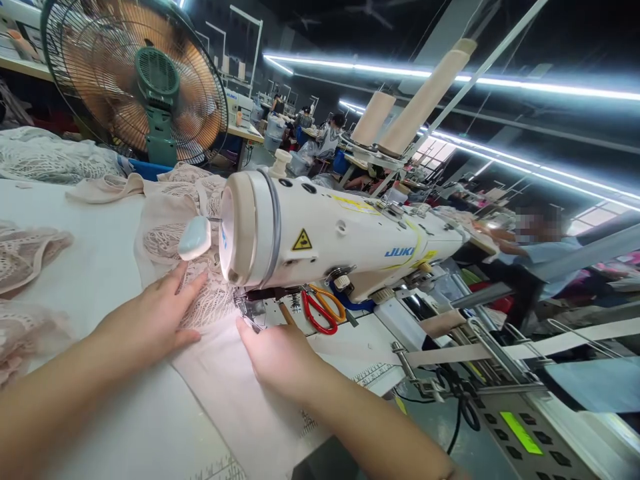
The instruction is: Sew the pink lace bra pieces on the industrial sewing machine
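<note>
So the person here has both hands on a pale pink lace-and-plain fabric piece (213, 303) that's lying on the white table (95, 257), right at the near end of a white JUKI sewing machine (345, 233). The left hand (155, 310) is open, palm down, fingers spread over the lacy part, thumb sticking out toward the plain part. The right hand (280, 353) is on the plain section, fingertips basically up against the metal foot (250, 310) under the machine head; can't tell if it's pinching the cloth or just pressing on it. There's a rounded blue-and-white thing (195, 238) just past the left fingertips, no idea what it is. Scissors with red and orange handles (320, 313) sit under the machine arm, pretty near the right hand. More lacy pieces (30, 257) lie off to the left, with a big caged fan (160, 73) behind them. Tall thread cones (430, 93) stand beyond the machine, a pale band (455, 355) runs through a metal guide on the right, and over that way there's a co-worker in a light blue top (555, 263), kinda blurry.
</note>
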Motion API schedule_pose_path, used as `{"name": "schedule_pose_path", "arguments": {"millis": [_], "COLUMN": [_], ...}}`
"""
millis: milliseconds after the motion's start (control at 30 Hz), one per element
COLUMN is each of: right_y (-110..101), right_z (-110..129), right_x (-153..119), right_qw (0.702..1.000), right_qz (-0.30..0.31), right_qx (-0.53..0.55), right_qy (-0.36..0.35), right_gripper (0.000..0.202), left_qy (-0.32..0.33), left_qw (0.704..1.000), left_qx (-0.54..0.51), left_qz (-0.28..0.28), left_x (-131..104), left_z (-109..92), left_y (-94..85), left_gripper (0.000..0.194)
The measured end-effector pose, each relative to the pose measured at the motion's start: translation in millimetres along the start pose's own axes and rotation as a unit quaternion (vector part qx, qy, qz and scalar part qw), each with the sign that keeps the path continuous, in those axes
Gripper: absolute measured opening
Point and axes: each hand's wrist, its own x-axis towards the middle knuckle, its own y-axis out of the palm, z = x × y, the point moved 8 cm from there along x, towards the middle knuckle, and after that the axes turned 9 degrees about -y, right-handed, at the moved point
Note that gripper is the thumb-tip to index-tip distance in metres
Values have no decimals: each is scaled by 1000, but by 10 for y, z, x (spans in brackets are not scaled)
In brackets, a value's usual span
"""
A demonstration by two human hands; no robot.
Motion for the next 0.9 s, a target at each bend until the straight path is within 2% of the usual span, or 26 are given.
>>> {"name": "schedule_pose_path", "arguments": {"millis": [100,167,300,400,467,533,567,633,700,800,900], "right_y": [24,34,82,66,74,139,187,305,456,689,816], "right_z": [-8,-11,-46,-82,-103,-115,-117,-121,-140,-200,-275], "right_x": [22,20,-86,-293,-482,-658,-730,-831,-867,-849,-821], "right_qw": [1000,1000,999,991,978,968,964,956,948,932,920], "right_qz": [-1,-12,-35,-117,-172,-196,-201,-213,-230,-282,-323], "right_qx": [11,15,17,35,41,40,44,58,67,68,70], "right_qy": [7,5,-8,-61,-109,-152,-170,-196,-208,-218,-212], "right_gripper": [87,88,73,49,36,24,20,22,32,45,43], "left_qy": [-12,-20,-42,-17,72,168,177,140,87,87,100], "left_qw": [1000,1000,998,996,994,985,982,983,983,981,981], "left_qx": [-9,-12,34,92,70,47,45,47,41,36,40], "left_qz": [3,4,21,-11,-37,1,36,111,159,170,160], "left_x": [64,99,79,-86,-272,-469,-526,-563,-546,-519,-507], "left_z": [117,149,29,-345,-755,-1123,-1216,-1250,-1188,-1164,-1174], "left_y": [61,42,-102,-264,-315,-234,-169,-46,3,-31,-79], "left_gripper": [73,69,57,50,46,37,36,48,61,68,68]}}
